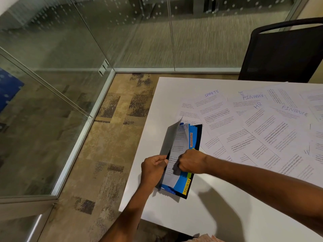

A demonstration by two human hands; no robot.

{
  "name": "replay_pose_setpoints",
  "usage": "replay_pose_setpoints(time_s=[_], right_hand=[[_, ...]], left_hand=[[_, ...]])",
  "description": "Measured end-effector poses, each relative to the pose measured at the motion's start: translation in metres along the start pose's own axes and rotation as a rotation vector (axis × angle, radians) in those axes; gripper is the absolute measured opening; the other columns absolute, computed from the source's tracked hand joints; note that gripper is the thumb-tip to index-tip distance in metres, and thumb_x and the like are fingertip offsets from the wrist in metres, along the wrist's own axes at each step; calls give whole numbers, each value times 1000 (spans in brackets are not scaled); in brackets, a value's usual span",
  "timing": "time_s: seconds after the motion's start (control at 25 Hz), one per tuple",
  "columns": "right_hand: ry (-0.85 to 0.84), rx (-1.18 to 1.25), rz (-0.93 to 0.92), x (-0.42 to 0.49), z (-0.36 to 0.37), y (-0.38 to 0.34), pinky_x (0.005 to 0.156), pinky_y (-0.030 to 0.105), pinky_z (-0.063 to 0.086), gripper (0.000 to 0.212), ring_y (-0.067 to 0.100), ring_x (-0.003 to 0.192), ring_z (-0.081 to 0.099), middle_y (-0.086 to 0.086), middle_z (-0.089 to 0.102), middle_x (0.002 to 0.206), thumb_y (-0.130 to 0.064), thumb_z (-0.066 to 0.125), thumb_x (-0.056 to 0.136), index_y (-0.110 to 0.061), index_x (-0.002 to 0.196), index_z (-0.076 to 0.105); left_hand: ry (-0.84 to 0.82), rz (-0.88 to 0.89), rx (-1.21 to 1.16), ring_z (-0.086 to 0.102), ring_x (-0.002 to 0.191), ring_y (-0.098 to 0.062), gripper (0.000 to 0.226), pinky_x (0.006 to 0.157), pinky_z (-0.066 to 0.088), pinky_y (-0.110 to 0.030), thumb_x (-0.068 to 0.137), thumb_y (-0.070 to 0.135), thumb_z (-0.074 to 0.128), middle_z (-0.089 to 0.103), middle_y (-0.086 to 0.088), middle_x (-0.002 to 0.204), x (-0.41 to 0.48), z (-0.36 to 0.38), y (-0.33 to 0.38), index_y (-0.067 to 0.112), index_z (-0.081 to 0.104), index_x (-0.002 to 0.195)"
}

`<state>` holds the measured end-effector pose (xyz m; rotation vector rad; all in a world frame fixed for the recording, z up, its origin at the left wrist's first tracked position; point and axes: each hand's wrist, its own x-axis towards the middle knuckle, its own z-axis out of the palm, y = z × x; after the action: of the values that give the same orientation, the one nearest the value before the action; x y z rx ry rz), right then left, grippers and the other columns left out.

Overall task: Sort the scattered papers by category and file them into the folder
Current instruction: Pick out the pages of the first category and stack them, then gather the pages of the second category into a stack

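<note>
On white table (174, 215), scattered papers (262, 130), glass walls (122, 32)

My folder (180, 183) is black at the back with bright blue dividers inside, and its grey cover (169, 140) is plain. An orange tab (191, 139), a green tab (189, 175) and a yellow tab (186, 188) line its edge. The ADMIN sheet (178, 147) and the scattered papers (262, 137) are white with black print and blue handwritten headings. The table (174, 215) is white, the chair (286, 49) black, the carpet (108, 137) tan with dark mottled patches.
</note>
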<state>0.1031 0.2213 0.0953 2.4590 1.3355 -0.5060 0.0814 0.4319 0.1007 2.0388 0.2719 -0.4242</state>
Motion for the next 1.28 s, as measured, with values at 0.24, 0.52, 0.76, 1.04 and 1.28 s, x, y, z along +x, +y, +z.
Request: replay_pose_setpoints(time_s=[0.24, 0.52, 0.76, 1.04, 1.28], right_hand=[[-33, 125, 49, -3, -1, -3, 102, 51, 59, 42, 35, 119, 68, 14, 66, 137, -16, 67, 104, -10, 144, 57], [63, 165, 19, -6, 17, -6, 101, 54, 59, 44, 34, 119, 68, 10, 67, 138, -16, 75, 99, -17, 141, 60], [258, 228, 133, -8, 40, -11, 115, 55, 50, 56, 38, 135, 60, 12, 62, 149, -15, 82, 91, -13, 143, 60], [253, 259, 216, -34, 56, -23, 119, 50, 43, 61, 40, 143, 56, 17, 59, 153, -10, 78, 92, -7, 150, 59], [165, 347, 253, -54, 83, -36, 113, 39, 48, 68, 30, 133, 66, 7, 71, 140, -13, 90, 73, -13, 138, 71]], left_hand=[[2, 9, 45, 79, 89, -20, 3, 81, 69, -40, 100, 40, 73, 81, 11, 103, -2, 5, 0, 40, 75, 98], [8, 1, 70, 79, 89, -22, 2, 79, 69, -38, 99, 42, 74, 81, 11, 105, -2, 7, -5, 44, 74, 97], [22, 30, 161, 80, 84, -19, 21, 74, 69, -35, 99, 48, 72, 81, 10, 109, 1, 18, -15, 34, 78, 114], [88, 42, 277, 77, 82, -18, 17, 62, 58, -17, 101, 39, 72, 78, 4, 106, 7, 32, -25, 23, 76, 104], [169, 39, 377, 75, 75, -14, 19, 64, 65, -26, 103, 25, 71, 79, -2, 97, 14, 56, -41, 17, 69, 85]])
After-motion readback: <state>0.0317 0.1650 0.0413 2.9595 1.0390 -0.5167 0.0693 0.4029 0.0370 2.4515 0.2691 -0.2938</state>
